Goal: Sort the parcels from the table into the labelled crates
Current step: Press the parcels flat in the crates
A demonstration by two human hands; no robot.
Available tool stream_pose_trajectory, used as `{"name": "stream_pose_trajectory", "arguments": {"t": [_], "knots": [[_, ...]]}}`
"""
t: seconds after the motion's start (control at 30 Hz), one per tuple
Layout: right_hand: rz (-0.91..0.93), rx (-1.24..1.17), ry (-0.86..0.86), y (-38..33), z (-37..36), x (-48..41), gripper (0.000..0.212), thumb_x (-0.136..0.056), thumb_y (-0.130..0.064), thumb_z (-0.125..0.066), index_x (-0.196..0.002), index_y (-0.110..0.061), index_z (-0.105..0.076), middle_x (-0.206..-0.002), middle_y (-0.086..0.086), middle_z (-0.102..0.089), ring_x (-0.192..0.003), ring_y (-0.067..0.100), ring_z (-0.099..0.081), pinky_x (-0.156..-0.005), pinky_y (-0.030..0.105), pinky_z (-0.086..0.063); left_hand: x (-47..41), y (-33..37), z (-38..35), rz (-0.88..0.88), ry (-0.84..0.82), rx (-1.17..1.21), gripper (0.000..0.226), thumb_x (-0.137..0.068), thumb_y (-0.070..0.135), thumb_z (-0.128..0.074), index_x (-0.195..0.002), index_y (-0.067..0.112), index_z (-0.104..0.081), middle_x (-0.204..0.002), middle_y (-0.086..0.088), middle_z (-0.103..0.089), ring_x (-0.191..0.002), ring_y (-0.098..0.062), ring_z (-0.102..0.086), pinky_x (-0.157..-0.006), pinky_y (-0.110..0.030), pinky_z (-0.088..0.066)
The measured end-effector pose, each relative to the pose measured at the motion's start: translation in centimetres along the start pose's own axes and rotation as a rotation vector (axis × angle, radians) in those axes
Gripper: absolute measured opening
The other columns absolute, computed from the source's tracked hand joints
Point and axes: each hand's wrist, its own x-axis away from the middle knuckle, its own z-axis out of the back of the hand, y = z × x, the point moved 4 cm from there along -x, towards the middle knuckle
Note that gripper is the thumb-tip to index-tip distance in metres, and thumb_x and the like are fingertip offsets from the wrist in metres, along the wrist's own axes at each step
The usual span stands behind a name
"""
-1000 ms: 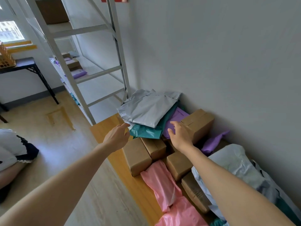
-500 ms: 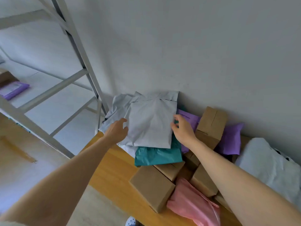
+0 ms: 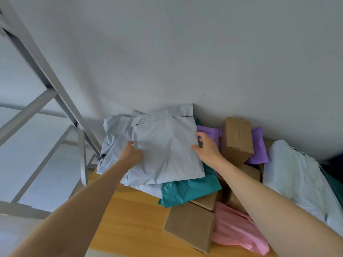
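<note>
Amid a teal mailer [image 3: 189,190], purple mailer [image 3: 208,133] and upright cardboard box [image 3: 237,141] on the table [image 3: 130,219], the grey mailer [image 3: 165,151] lies topmost, left hand [image 3: 132,154] gripping its left edge, right hand [image 3: 207,149] its right.

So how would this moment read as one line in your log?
left hand: holds grey bag, left edge | right hand: pinches its right edge | grey bag: lies over teal bag on table | crates: not in view

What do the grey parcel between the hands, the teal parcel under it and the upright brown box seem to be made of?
Grey parcel: thin matte plastic film, probably; it creases softly. Teal parcel: glossier plastic film, with shiny wrinkles. Brown box: matte cardboard, likely; stiff edges, flap seam.
</note>
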Motion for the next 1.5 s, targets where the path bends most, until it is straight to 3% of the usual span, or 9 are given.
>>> {"name": "stream_pose_trajectory", "arguments": {"t": [0.2,0.37,0.57,0.8,0.87,1.0,1.1,1.3,1.5], "knots": [[-0.031,-0.039,0.029,-0.4,-0.4,-0.1,0.056,-0.089,-0.006,-0.062,-0.14,-0.016,-0.04,-0.138,0.005,-0.048,-0.125,0.019,-0.046,-0.094,0.026,-0.039,-0.6,0.1,0.6,0.049,0.028,0.166,0.049,-0.092,0.011,-0.052,-0.139,0.007,-0.036,-0.122,-0.017,-0.053,-0.108,-0.035,-0.054,-0.08,-0.037,-0.045],[-0.029,-0.064,0.046,-0.5,-0.5,0.4,0.06,-0.088,0.002,-0.06,-0.141,-0.014,-0.04,-0.137,0.007,-0.048,-0.123,0.02,-0.048,-0.094,0.026,-0.041,-0.4,0.2,1.3,0.057,0.059,0.229,0.014,-0.085,-0.001,-0.053,-0.097,0.001,-0.059,-0.096,-0.017,-0.059,-0.089,-0.033,-0.057,-0.079,-0.04,-0.049],[-0.011,-0.075,0.074,-1.2,-0.4,0.5,0.06,-0.087,0.006,-0.058,-0.141,-0.015,-0.042,-0.137,0.008,-0.048,-0.122,0.02,-0.049,-0.091,0.024,-0.041,0.1,0.8,2.6,0.072,0.076,0.322,0.014,-0.084,0.0,-0.056,-0.074,0.01,-0.058,-0.075,-0.007,-0.054,-0.072,-0.025,-0.052,-0.07,-0.027,-0.044],[-0.002,-0.117,0.058,-1.4,0.4,1.8,0.058,-0.087,0.008,-0.057,-0.139,-0.015,-0.044,-0.136,0.009,-0.049,-0.122,0.022,-0.049,-0.09,0.024,-0.041,2.2,1.9,3.7,0.048,0.076,0.418,0.021,-0.087,0.003,-0.056,-0.073,0.019,-0.057,-0.073,0.002,-0.055,-0.064,-0.011,-0.051,-0.048,-0.018,-0.038],[0.007,-0.128,0.049,-1.4,0.9,2.4,0.058,-0.087,0.009,-0.056,-0.139,-0.014,-0.045,-0.136,0.009,-0.049,-0.122,0.022,-0.049,-0.091,0.025,-0.042,3.2,2.4,3.8,0.07,0.047,0.459,0.011,-0.088,0.007,-0.056,-0.09,0.017,-0.059,-0.08,0.0,-0.056,-0.07,-0.013,-0.053,-0.056,-0.022,-0.043],[0.009,-0.159,0.046,-1.3,2.2,3.5,0.054,-0.088,0.008,-0.053,-0.137,-0.015,-0.047,-0.137,0.01,-0.048,-0.128,0.025,-0.045,-0.101,0.033,-0.042,5.1,3.1,4.1,0.094,-0.018,0.497,0.025,-0.087,0.018,-0.058,-0.112,0.022,-0.056,-0.102,-0.007,-0.061,-0.095,-0.027,-0.059,-0.086,-0.041,-0.051],[0.005,-0.197,0.024,-1.3,3.5,4.3,0.05,-0.089,0.007,-0.052,-0.134,-0.014,-0.052,-0.136,0.01,-0.049,-0.126,0.025,-0.046,-0.096,0.031,-0.043,6.7,4.0,4.4,0.075,-0.029,0.526,0.03,-0.088,0.019,-0.06,-0.117,0.017,-0.057,-0.109,-0.013,-0.063,-0.099,-0.031,-0.062,-0.082,-0.038,-0.054],[0.038,-0.214,0.014,-1.6,6.4,6.3,0.04,-0.09,0.001,-0.056,-0.127,-0.011,-0.06,-0.134,0.008,-0.053,-0.124,0.019,-0.047,-0.091,0.024,-0.038,10.6,5.9,5.2,0.068,0.003,0.522,0.02,-0.088,0.03,-0.065,-0.094,0.012,-0.059,-0.087,-0.012,-0.066,-0.078,-0.027,-0.063,-0.072,-0.033,-0.052],[-0.027,-0.47,0.012,-1.0,9.2,9.1,0.031,-0.091,-0.02,-0.062,-0.12,-0.008,-0.065,-0.122,0.008,-0.063,-0.108,0.022,-0.058,-0.09,0.031,-0.046,14.6,7.7,5.1,0.023,-0.061,0.693,0.027,-0.093,0.036,-0.057,-0.098,0.009,-0.06,-0.089,-0.012,-0.062,-0.076,-0.023,-0.06,-0.067,-0.03,-0.049]]}}
